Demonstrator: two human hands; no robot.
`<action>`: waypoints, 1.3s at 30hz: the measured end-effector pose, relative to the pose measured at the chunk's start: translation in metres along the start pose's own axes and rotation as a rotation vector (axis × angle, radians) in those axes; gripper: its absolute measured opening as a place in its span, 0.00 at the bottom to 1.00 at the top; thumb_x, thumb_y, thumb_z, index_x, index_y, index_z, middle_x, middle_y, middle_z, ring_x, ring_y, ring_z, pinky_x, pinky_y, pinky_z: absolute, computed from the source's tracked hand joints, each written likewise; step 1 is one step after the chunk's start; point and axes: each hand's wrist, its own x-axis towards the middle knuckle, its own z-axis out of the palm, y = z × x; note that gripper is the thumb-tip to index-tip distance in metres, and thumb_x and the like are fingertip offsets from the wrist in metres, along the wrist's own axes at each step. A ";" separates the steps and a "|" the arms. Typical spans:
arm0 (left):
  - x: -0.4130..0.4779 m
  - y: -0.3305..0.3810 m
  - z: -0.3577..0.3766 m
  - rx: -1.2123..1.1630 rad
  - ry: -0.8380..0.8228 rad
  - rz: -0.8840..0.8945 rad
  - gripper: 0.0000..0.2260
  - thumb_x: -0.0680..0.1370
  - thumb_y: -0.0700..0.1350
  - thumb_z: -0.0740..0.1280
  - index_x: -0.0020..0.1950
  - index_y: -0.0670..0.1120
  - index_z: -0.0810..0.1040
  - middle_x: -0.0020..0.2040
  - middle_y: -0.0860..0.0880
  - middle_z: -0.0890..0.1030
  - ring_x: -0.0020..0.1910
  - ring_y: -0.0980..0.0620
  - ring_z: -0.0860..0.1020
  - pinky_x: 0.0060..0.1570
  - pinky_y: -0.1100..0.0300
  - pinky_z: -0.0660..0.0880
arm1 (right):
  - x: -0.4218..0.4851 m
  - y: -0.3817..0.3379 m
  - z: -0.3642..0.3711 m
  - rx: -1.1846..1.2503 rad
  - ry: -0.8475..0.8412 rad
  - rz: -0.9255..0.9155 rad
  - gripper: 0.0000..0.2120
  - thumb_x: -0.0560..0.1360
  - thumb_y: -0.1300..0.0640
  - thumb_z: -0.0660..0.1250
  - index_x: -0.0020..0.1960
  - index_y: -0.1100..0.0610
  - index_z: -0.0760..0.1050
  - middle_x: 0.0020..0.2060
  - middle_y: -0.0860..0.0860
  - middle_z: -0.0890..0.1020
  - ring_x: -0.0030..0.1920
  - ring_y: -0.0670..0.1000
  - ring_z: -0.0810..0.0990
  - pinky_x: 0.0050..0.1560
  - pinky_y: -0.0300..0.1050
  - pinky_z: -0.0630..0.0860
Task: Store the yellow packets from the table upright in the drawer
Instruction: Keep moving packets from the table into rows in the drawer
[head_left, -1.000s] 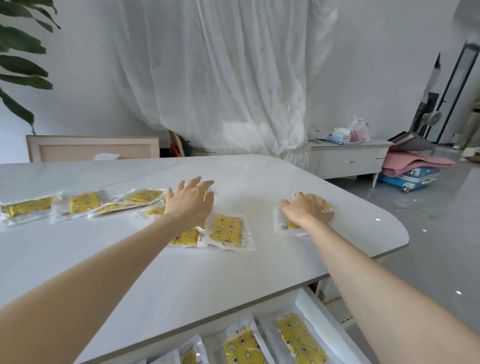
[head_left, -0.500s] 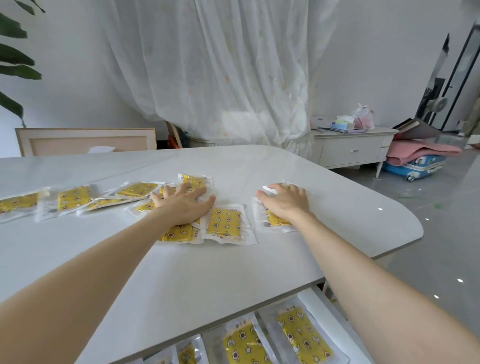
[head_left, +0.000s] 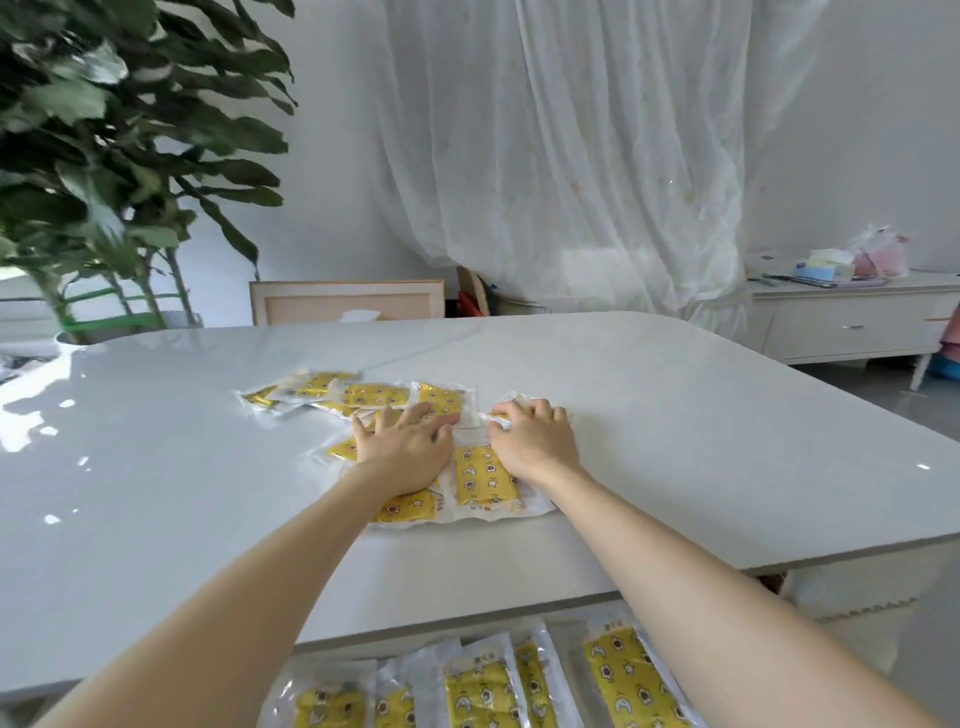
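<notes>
Several yellow packets in clear wrap lie bunched in the middle of the white table (head_left: 701, 441), the nearest one (head_left: 480, 475) between my two wrists. My left hand (head_left: 405, 449) lies flat on the pile with its fingers spread. My right hand (head_left: 535, 441) presses down on a packet beside it, its fingertips curled over the packet's far edge (head_left: 506, 402). More packets (head_left: 358, 389) trail off to the left behind the hands. Under the table's near edge, several yellow packets (head_left: 623, 680) stand side by side in the open drawer.
A big leafy plant (head_left: 104, 156) stands at the table's far left corner. Behind the table are a chair back (head_left: 345, 301), a white curtain and a low white cabinet (head_left: 852, 322) with boxes and bags on top.
Both hands have slid the packets together; the right hand moved left with its packet until it met the pile. The spread-out row on the left has bunched up. The view turned left.
</notes>
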 end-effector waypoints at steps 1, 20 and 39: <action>-0.008 -0.010 -0.002 -0.010 0.010 -0.009 0.21 0.80 0.55 0.43 0.72 0.67 0.59 0.77 0.57 0.55 0.77 0.45 0.51 0.71 0.35 0.43 | -0.005 -0.011 0.004 -0.002 0.000 -0.012 0.19 0.80 0.44 0.51 0.69 0.43 0.67 0.69 0.54 0.66 0.69 0.57 0.61 0.70 0.48 0.57; -0.037 -0.131 -0.064 -0.221 0.409 -0.103 0.17 0.82 0.49 0.52 0.68 0.52 0.72 0.68 0.48 0.69 0.67 0.46 0.66 0.64 0.48 0.65 | -0.043 -0.142 0.027 -0.019 -0.015 -0.268 0.21 0.78 0.38 0.51 0.68 0.41 0.69 0.72 0.48 0.64 0.73 0.58 0.58 0.70 0.66 0.50; 0.066 -0.167 -0.039 -0.003 0.015 -0.222 0.23 0.79 0.61 0.47 0.71 0.60 0.65 0.73 0.50 0.66 0.71 0.40 0.64 0.69 0.37 0.55 | -0.005 -0.136 0.060 -0.226 -0.222 -0.271 0.32 0.68 0.22 0.41 0.71 0.27 0.51 0.77 0.40 0.45 0.77 0.62 0.44 0.62 0.80 0.34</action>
